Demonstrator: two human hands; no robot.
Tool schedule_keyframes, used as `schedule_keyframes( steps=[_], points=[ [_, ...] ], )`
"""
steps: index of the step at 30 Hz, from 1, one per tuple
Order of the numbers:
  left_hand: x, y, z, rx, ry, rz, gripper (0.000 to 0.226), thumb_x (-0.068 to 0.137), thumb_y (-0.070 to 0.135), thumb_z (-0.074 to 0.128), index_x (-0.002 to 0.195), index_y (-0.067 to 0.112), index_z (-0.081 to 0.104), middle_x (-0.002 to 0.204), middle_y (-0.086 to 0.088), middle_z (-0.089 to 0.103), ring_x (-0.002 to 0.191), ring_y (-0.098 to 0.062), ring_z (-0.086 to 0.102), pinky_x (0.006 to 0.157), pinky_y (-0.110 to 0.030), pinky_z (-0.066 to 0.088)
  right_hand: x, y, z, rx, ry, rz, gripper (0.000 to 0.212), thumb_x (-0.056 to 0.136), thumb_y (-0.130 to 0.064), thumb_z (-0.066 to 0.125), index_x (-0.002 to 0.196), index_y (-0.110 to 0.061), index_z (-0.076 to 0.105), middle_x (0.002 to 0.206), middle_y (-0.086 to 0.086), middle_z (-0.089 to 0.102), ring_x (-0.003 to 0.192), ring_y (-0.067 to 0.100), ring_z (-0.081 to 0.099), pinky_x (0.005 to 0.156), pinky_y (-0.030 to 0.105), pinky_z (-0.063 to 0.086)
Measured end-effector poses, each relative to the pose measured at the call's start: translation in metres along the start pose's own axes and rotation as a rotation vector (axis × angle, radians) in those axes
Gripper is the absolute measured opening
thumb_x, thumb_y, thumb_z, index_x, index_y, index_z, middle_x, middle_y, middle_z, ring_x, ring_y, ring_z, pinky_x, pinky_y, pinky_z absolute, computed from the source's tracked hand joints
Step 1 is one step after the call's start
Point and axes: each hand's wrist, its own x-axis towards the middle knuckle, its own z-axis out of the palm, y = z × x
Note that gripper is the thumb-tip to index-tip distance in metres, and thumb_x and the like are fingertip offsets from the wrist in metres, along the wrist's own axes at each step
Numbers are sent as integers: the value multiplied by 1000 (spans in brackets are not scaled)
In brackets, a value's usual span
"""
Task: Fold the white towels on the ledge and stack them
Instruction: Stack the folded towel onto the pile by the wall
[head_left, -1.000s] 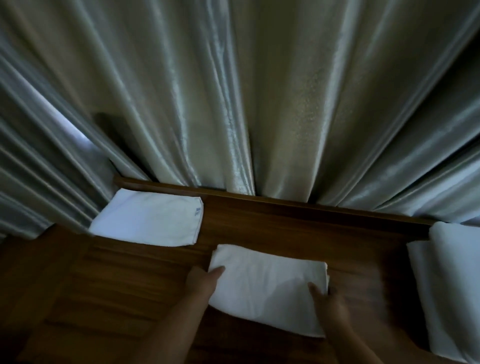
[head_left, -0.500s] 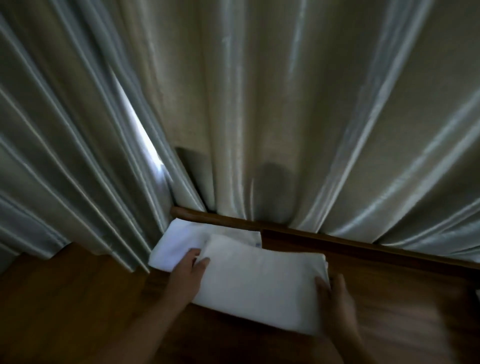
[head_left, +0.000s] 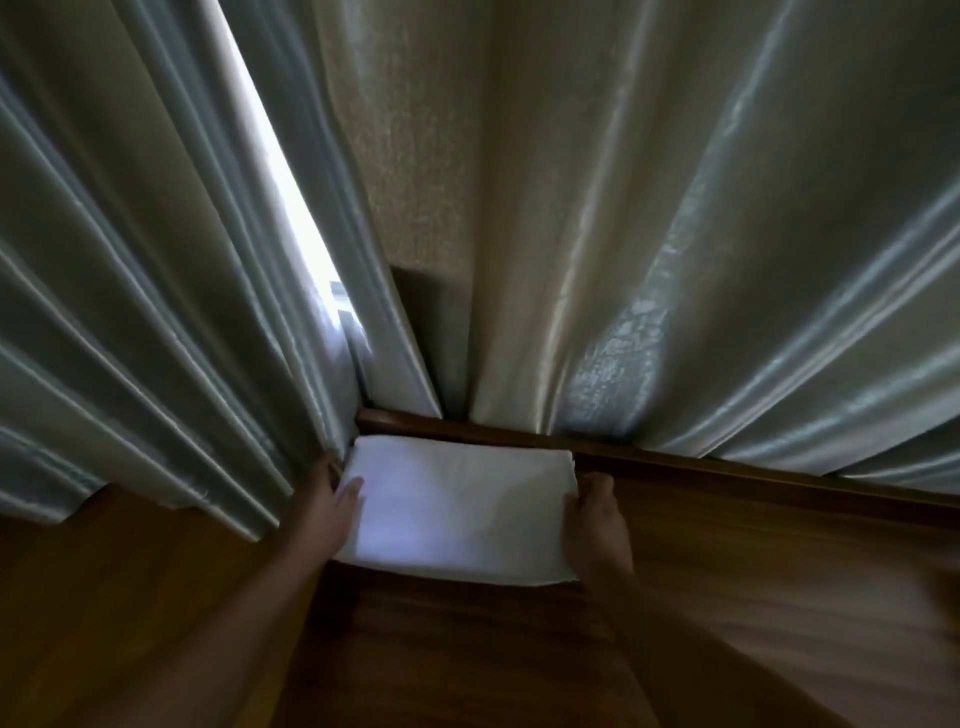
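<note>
A folded white towel (head_left: 457, 506) lies on the dark wooden ledge (head_left: 753, 561), close to the raised back rail. My left hand (head_left: 332, 501) grips its left edge, thumb on top. My right hand (head_left: 595, 514) grips its right edge. The towel covers the spot where the other folded towel lay, and that lower towel is hidden beneath it.
Shiny pale curtains (head_left: 649, 234) hang right behind the ledge and drape over its left part. A bright gap of window (head_left: 306, 223) shows between two curtain panels. A wooden back rail (head_left: 727, 467) runs along the ledge.
Both hands carried the folded towel left and back, onto the other folded towel by the curtain. The view swung left, so the pile of towels at the right has left the frame.
</note>
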Motion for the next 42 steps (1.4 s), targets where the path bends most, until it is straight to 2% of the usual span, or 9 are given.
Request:
schedule_keyframes(
  steps=[4, 8, 12, 18, 21, 24, 29, 34, 42],
  points=[
    [-14, -3, 17, 576, 112, 439, 57, 91, 45, 40, 140, 17, 45, 144, -18, 44, 136, -39, 36, 109, -56, 32, -18, 6, 20, -497, 155, -375, 52, 95, -39, 45, 144, -25, 35, 151, 9, 35, 141, 31, 29, 114, 49, 32],
    [-26, 7, 41, 633, 59, 537, 59, 94, 48, 35, 145, 20, 39, 156, -15, 32, 146, -35, 22, 117, -50, 8, -28, -23, 69, -637, -183, -719, 60, 99, -49, 27, 155, -36, 8, 165, 0, -8, 150, 25, -18, 123, 50, 2],
    [-24, 0, 65, 709, -94, 742, 58, 98, 44, 27, 149, 17, 34, 159, -16, 23, 145, -34, 26, 117, -51, 20, -18, -19, 102, -691, -203, -665, 67, 98, -54, 23, 156, -35, -5, 162, 2, -24, 149, 27, -22, 120, 48, -10],
    [2, -12, 46, 653, -98, 413, 71, 91, 63, 25, 153, 31, 18, 163, -6, 11, 151, -23, 6, 116, -52, 18, -7, 27, 60, -734, -82, -410, 77, 91, -74, 11, 153, -37, -17, 159, -1, -32, 146, 23, -31, 121, 47, -10],
    [-2, -18, 44, 479, -56, 230, 73, 92, 61, 33, 154, 26, 15, 163, -8, 12, 148, -29, 17, 116, -50, 25, -13, 38, 45, -534, -97, -197, 78, 92, -72, 18, 153, -39, -18, 161, -2, -28, 149, 29, -20, 122, 49, -1],
    [-8, -9, 39, 44, 7, -127, 78, 87, 53, 59, 147, 13, 31, 143, -20, 45, 125, -39, 48, 102, -47, 43, -16, 33, 35, -134, -51, -52, 83, 95, -57, 44, 155, -33, -7, 165, 2, -6, 152, 28, 4, 122, 46, 18],
    [6, 8, 19, -155, -96, -416, 68, 86, 40, 69, 133, -5, 50, 132, -28, 53, 116, -43, 53, 87, -39, 42, 12, 6, 23, 271, -89, 398, 80, 80, -52, 72, 141, -10, 42, 131, 13, 56, 117, 32, 57, 98, 46, 50],
    [-1, 13, -3, -363, -322, -515, 70, 67, 32, 87, 123, -1, 60, 119, -25, 62, 101, -42, 60, 92, -50, 50, 12, 0, -10, 410, -376, 533, 52, 84, -38, 74, 118, -4, 53, 94, 7, 59, 84, 27, 58, 83, 45, 48],
    [-92, 79, 8, -479, -514, -415, 45, 85, 22, 70, 126, 20, 51, 105, -15, 67, 93, -36, 66, 72, -45, 54, -32, 81, -102, 659, -466, 440, 68, 75, -24, 82, 135, -14, 50, 120, 14, 67, 106, 36, 66, 93, 58, 53]
  ],
)
